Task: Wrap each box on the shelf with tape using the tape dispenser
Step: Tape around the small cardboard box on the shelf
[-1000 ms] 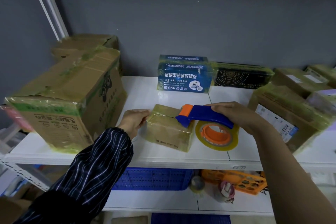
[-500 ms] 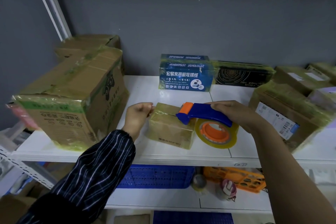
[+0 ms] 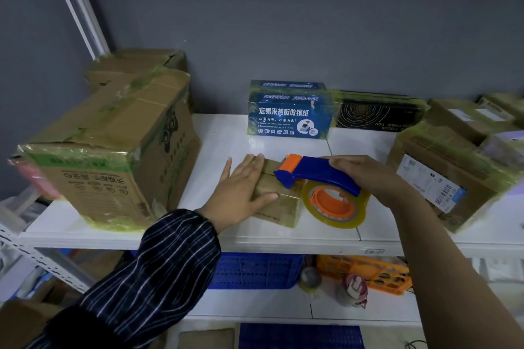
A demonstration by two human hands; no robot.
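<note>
The small box (image 3: 283, 208) sits near the front of the shelf (image 3: 221, 147) under the flat, open left hand (image 3: 243, 187), which should press firmly while the right hand (image 3: 365, 176), gripping the tape dispenser (image 3: 320, 173), draws tape smoothly across.

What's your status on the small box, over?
Left hand flat on small box. Right hand grips dispenser, nose at box top. Big box stands apart, left.

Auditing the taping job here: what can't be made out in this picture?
Head view only.
- small box: top left hidden under the left hand.
- tape dispenser: handle end covered by the right hand; tape contact with the box unclear.
- shipping label: print too small.
- pink item, left edge: blurred, cut off.
</note>
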